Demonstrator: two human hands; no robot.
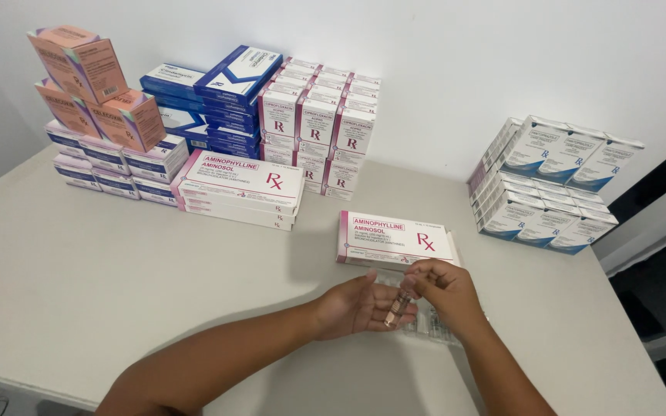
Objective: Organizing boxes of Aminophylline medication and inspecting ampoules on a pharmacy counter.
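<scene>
My right hand (445, 293) pinches the top of a small glass ampoule (397, 308) with brownish liquid and holds it upright. My left hand (356, 306) lies palm up beside it, its fingertips touching the ampoule's lower part. Under both hands rests a clear plastic tray (432, 322) of more ampoules, partly hidden. Just beyond the hands a flat white and pink medicine box (395, 240) lies on the grey table (102, 277).
Against the wall stand stacks of medicine boxes: two more flat white-pink boxes (239, 189), red-and-white cartons (319, 127), dark blue boxes (221, 92), peach boxes (90, 81) on small white-purple ones (113, 166), and white-blue boxes (549, 185) at the right. The table's right edge (634, 323) is near.
</scene>
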